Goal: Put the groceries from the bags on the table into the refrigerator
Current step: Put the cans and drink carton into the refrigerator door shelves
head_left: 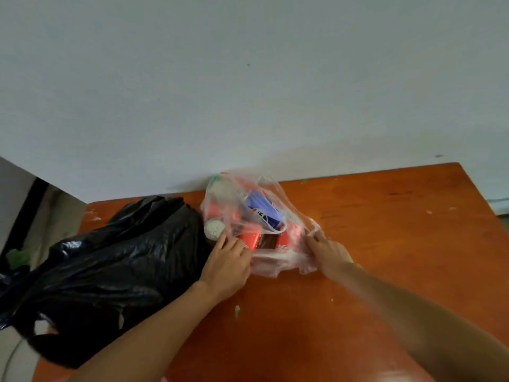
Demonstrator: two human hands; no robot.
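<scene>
A clear plastic bag lies on the orange wooden table against the wall. Inside it I see a blue can, red cans and a white-capped bottle. My left hand grips the bag's left edge at its mouth. The right edge of the bag is pinched in my right hand. The two hands hold the mouth apart. A large black plastic bag lies to the left, its contents hidden.
A pale wall rises right behind the table. The table's left edge drops to the floor, where something green lies. Small white flecks dot the tabletop.
</scene>
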